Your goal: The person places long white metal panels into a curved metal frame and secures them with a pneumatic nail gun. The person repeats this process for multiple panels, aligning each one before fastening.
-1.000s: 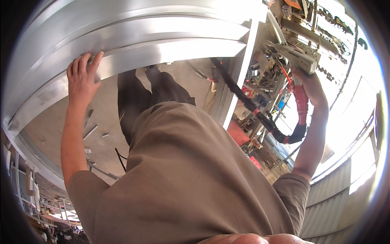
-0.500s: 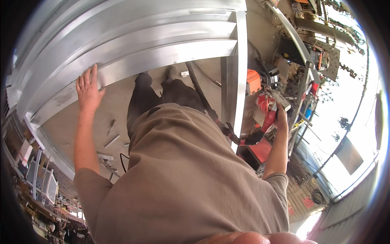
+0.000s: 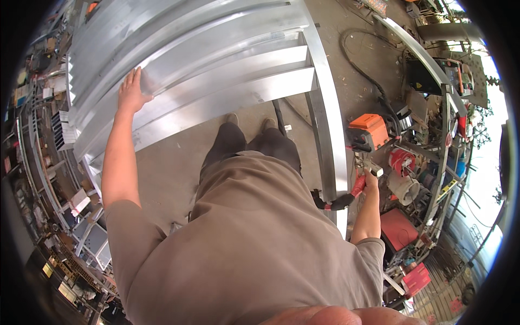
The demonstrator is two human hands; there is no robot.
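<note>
Shiny metal slats run side by side in a large frame in front of me. My left hand lies on one of these slats at the left, its fingers stretched out and holding nothing. At the right, my right hand is closed around a red-handled welding gun with a pale metal head. A thick black hose trails from its handle toward the frame's side bar. My fingers partly hide the grip.
To the right stand an orange case, a whitish bucket and a red box. A black cable curls over the floor beyond the frame. Cluttered racks line the left side.
The view has shifted, showing more of the slats and the floor at right. My left hand has slid farther up onto the slats. The welding gun is lower, nearer the side bar.
</note>
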